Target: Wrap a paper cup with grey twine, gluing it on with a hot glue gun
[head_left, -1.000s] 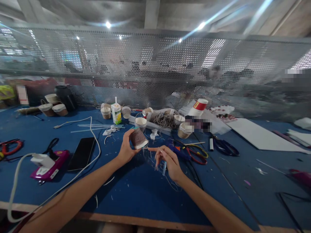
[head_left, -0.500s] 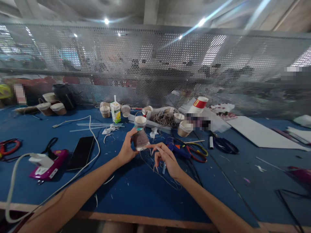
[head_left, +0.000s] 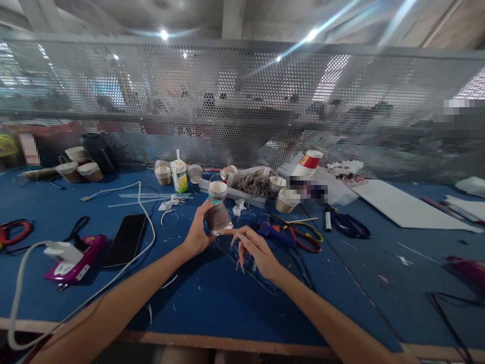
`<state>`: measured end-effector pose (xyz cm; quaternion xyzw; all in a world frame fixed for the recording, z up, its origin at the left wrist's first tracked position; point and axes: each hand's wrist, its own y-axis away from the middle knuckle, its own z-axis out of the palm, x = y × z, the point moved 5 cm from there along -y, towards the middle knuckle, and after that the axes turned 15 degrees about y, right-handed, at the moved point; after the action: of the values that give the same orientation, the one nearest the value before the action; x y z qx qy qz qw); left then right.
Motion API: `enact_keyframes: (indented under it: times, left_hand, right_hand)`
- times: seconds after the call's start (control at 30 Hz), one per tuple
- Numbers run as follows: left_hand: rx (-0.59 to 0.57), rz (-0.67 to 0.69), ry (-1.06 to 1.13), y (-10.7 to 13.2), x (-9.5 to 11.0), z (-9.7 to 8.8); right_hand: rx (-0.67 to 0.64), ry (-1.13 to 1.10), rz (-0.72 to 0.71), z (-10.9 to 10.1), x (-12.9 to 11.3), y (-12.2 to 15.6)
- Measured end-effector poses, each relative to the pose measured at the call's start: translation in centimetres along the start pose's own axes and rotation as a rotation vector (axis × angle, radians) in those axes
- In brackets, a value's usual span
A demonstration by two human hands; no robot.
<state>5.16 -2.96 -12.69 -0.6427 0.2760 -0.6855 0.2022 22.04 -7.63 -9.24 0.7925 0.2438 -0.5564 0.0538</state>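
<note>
Gripping a brown cup (head_left: 218,217) is the left hand (head_left: 197,228); the right hand (head_left: 259,251) points at its rim (head_left: 217,233); I can't tell its grip.

A craft workshop, its blue worktable (head_left: 200,313) strewn with a glue gun (head_left: 271,228), scissors (head_left: 347,225), tangled cord (head_left: 255,185) and 3 cups (head_left: 90,173) clustered at far left, a brown cup (head_left: 219,218) held up for handwork. A perforated metal partition (head_left: 227,101) lines the far edge; ceiling lights (head_left: 163,34) and heavy beams (head_left: 232,20) suggest a factory hall.
</note>
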Motion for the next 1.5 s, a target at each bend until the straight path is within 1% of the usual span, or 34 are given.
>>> enact_keyframes:
  times: [0.07,0.13,0.2,0.23,0.27,0.3,0.33,0.43,0.5,0.53,0.63,0.83,0.93,1.07,1.13,1.23,1.33,1.43,1.5]
  left_hand:
    - [0.009,-0.021,0.003,0.0,0.0,0.0]
    - [0.017,-0.039,0.012,0.0,0.0,-0.1]
    - [0.018,-0.054,0.022,-0.1,0.0,-0.1]
    - [0.014,-0.060,0.026,-0.1,0.0,-0.1]
    - [0.011,-0.063,0.029,-0.1,0.0,-0.1]
    - [0.008,-0.061,0.036,-0.1,0.0,-0.1]
    - [0.004,-0.057,0.044,-0.1,0.0,-0.1]
    - [0.015,-0.037,0.053,-0.2,0.1,0.0]
    - [0.028,-0.029,0.043,-0.2,0.1,0.0]
    - [0.034,-0.025,0.040,-0.2,0.2,0.0]
    - [0.035,-0.025,0.064,-0.2,0.2,0.1]
    - [0.057,-0.078,0.098,-0.1,-0.4,-0.4]
    - [0.085,-0.093,0.110,-0.2,-0.4,-0.6]
    - [0.092,-0.099,0.181,-0.1,0.2,0.0]
    - [0.049,-0.115,0.224,0.0,0.5,0.6]
    - [-0.063,-0.173,0.272,0.4,0.8,1.7]
    - [-0.167,-0.228,0.291,0.6,1.3,2.3]
    - [-0.252,-0.220,0.280,0.5,2.0,2.5]
    - [-0.280,-0.220,0.271,0.4,2.1,2.5]
  right_hand:
    - [0.074,0.029,-0.022,-0.6,-0.1,0.1]
    - [0.229,0.070,-0.031,-1.9,0.0,0.1]
    - [0.406,0.118,-0.014,-3.3,0.1,0.1]
    - [0.475,0.141,0.001,-3.8,0.2,0.0]
    - [0.516,0.162,0.017,-4.2,0.3,-0.1]
    - [0.527,0.175,0.031,-4.4,0.4,-0.2]
    - [0.503,0.178,0.044,-4.3,0.6,-0.4]
    - [0.320,0.135,0.082,-2.9,1.1,-0.9]
    - [0.225,0.117,0.070,-1.9,1.0,-1.0]
    - [0.210,0.123,0.045,-1.6,0.9,-1.0]
    - [0.216,0.132,-0.020,-1.3,0.6,-1.2]
    - [0.112,0.120,0.023,-1.3,2.4,-1.7]
    - [0.140,0.140,-0.003,-1.4,2.5,-1.7]
    - [0.220,0.224,-0.073,-2.3,1.5,-1.5]
    - [0.230,0.349,-0.116,-2.8,0.9,-1.5]
    - [0.181,0.525,-0.180,-2.9,0.5,-1.3]
    - [0.155,0.554,-0.203,-2.4,0.9,-1.3]
    - [0.125,0.541,-0.196,-1.9,1.1,-1.4]
    - [0.070,0.545,-0.186,-2.2,0.8,-1.5]
